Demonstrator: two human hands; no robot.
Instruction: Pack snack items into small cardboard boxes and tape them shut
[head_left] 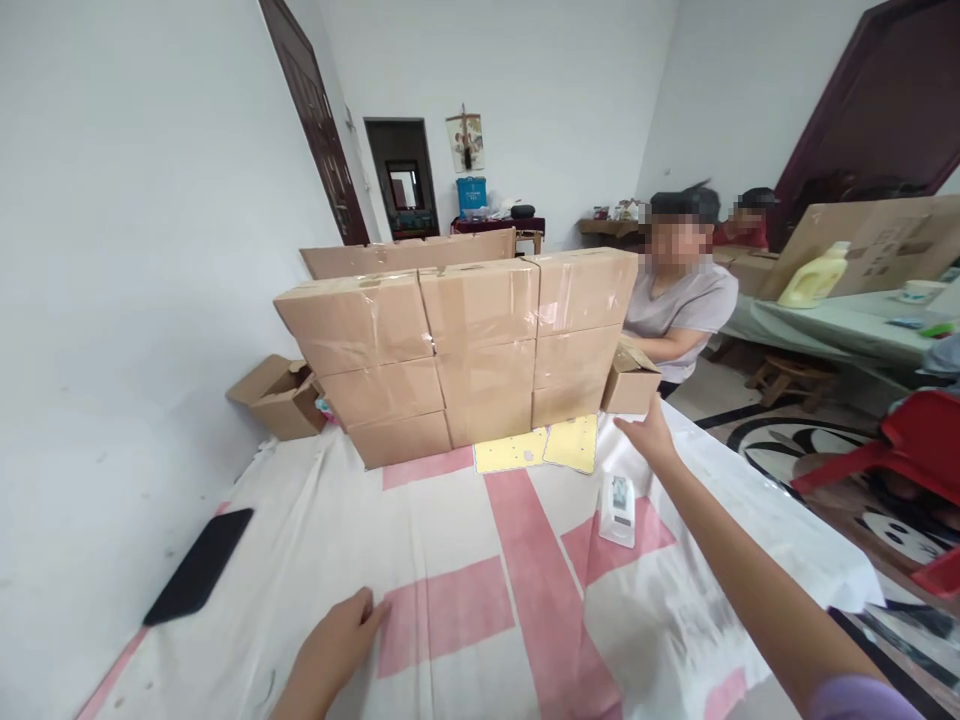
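My right hand (649, 436) reaches out with thumb and fingers spread, at the near lower edge of a small cardboard box (628, 390); whether it touches the box I cannot tell. Close to me, my left hand (336, 640) rests on the cloth (300, 560), fingers loosely bent, thumb apart, and nothing visible in it. A wall of stacked taped cardboard boxes (484, 385) stands across the table. Two yellow sheets (571, 445) lie at its foot. Nearer my right arm is a white device with a small display (617, 510).
An opened carton (281, 400) sits left of the stack, and a black flat phone-like object (199, 567) lies at the left edge. Another person (679, 300) sits behind the small box. To the right are a table with a yellow bottle (816, 277) and a red chair (915, 450).
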